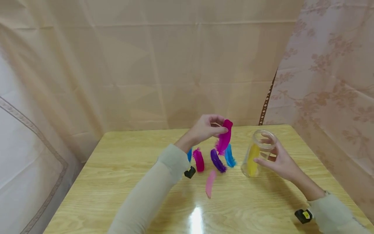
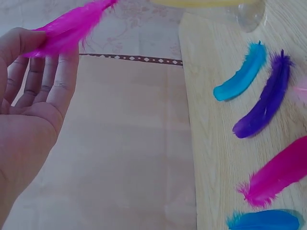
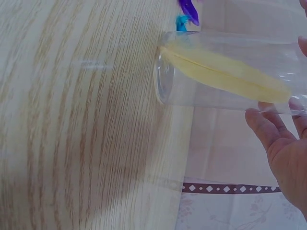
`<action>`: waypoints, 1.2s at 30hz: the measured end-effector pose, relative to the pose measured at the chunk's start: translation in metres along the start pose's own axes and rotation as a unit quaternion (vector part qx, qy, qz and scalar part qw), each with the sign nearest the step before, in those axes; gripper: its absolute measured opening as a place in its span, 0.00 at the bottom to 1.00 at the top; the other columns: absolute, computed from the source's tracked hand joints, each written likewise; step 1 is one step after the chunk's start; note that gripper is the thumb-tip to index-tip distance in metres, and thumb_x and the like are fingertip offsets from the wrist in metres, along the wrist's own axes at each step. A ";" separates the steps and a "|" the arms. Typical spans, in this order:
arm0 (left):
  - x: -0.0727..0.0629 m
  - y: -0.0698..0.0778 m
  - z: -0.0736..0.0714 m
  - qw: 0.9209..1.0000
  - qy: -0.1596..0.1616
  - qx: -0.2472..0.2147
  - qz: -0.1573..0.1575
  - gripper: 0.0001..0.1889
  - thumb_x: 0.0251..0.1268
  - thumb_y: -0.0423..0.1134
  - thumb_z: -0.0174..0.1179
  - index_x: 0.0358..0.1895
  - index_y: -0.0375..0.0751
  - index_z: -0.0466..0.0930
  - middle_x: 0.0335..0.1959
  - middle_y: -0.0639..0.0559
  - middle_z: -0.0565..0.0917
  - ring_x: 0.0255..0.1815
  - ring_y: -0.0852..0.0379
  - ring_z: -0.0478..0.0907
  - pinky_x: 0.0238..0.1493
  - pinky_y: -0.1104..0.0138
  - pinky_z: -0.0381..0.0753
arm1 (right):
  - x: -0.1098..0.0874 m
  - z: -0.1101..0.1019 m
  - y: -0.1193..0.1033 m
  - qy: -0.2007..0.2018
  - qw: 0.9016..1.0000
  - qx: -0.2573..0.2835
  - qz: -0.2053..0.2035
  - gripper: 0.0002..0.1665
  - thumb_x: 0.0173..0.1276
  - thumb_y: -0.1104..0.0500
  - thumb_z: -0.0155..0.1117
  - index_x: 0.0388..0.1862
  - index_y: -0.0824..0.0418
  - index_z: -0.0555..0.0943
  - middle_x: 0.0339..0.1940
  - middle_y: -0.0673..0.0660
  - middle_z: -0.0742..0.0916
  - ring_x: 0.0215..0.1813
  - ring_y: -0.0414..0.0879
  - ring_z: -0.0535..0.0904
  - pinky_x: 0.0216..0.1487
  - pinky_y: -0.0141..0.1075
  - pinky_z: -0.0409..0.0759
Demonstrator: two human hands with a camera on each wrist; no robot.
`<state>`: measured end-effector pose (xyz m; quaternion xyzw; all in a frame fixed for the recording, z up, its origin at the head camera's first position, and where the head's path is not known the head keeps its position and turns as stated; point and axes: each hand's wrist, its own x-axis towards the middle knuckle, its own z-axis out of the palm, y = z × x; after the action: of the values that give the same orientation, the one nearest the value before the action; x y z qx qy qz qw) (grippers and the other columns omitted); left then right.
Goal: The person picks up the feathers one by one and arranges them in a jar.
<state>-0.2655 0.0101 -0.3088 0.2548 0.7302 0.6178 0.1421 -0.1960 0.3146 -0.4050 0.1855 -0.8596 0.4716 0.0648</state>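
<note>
My left hand [image 1: 208, 129] pinches a magenta feather [image 1: 225, 138] between thumb and fingers, lifted above the table. The same magenta feather [image 2: 69, 31] shows at the top left of the left wrist view, its tip pointing away from the palm. On the right, my right hand [image 1: 279, 159] grips a clear open-topped jar [image 1: 248, 159] that stands on the table. One yellow feather [image 3: 225, 74] leans inside the jar. Beneath the left hand lie a purple feather [image 1: 217, 161] and a blue feather [image 1: 230, 156].
Also on the wooden table [image 1: 122, 182] are a darker pink feather [image 1: 199, 161], a light pink feather [image 1: 210, 184] and another blue feather [image 2: 266, 220], partly behind the left sleeve in the head view. A beige curtain [image 1: 175, 65] hangs behind the table.
</note>
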 end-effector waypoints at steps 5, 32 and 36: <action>0.005 0.009 0.006 1.000 -0.009 0.011 0.003 0.11 0.67 0.32 0.68 0.50 0.37 0.83 0.44 0.46 0.85 0.43 0.52 0.86 0.45 0.62 0.87 | 0.001 0.000 0.003 0.001 1.000 -0.008 0.007 0.54 0.67 0.60 0.74 0.81 0.48 0.51 0.68 0.62 0.70 0.58 0.67 0.78 0.50 0.38 0.82; 0.024 0.029 0.040 0.997 -0.026 -0.057 0.035 0.12 0.65 0.27 0.68 0.51 0.32 0.82 0.39 0.45 0.85 0.37 0.53 0.86 0.40 0.59 0.88 | -0.004 0.001 0.003 -0.006 1.000 -0.002 0.011 0.53 0.68 0.59 0.73 0.82 0.46 0.51 0.67 0.62 0.70 0.58 0.67 0.79 0.51 0.41 0.83; 0.028 0.035 0.044 0.997 -0.024 -0.052 0.054 0.12 0.66 0.27 0.67 0.51 0.32 0.81 0.39 0.45 0.84 0.37 0.53 0.86 0.39 0.60 0.88 | -0.003 0.001 0.003 -0.006 1.000 -0.002 0.009 0.53 0.68 0.59 0.73 0.82 0.47 0.51 0.67 0.62 0.70 0.58 0.67 0.79 0.52 0.47 0.83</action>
<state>-0.2589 0.0656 -0.2798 0.3003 0.6787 0.6556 0.1391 -0.1948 0.3162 -0.4091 0.1805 -0.8623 0.4697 0.0562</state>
